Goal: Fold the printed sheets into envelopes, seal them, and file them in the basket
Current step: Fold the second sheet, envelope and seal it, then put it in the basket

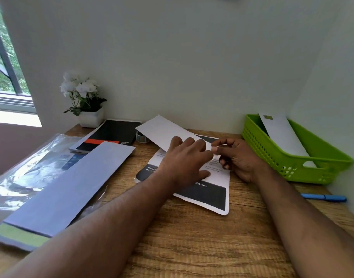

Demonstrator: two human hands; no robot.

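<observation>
Left hand (pixel 187 157) lies palm-down on a white envelope (pixel 162 131), fingers fairly straight, pressing its near end; thumb rests on the printed sheet (pixel 208 195) underneath. The envelope's far end tilts up off the desk (pixel 192 237), pointing toward the back wall.

Right hand (pixel 235 157) sits just right of the left one, fingers curled, thumb and forefinger pinching something small and white at the envelope's near end. Can't tell if it's the flap or a strip. Fingertips of both hands are almost touching there.

The sheet lies flat mid-desk, black bands with white text on it, and partly covered by both hands and the envelope.

Green basket (pixel 292 163) is at the right edge of the desk against the wall. One white envelope in it (pixel 280 135), leaning on the back rim, with a small greenish mark near its top.

Blue pen (pixel 323 197) lies on the desk in front of the basket, near the right forearm.

On the left: stack of pale blue envelopes (pixel 67 189) with a green strip at the near end, lying on clear plastic wrap (pixel 21 167). Behind it is a black notebook (pixel 109 135) with a red band. Tape roll (pixel 142 137) is between notebook and held envelope, partly hidden. White flowers in a white pot (pixel 85 103) in the back left corner, next to the window (pixel 5 67).
</observation>
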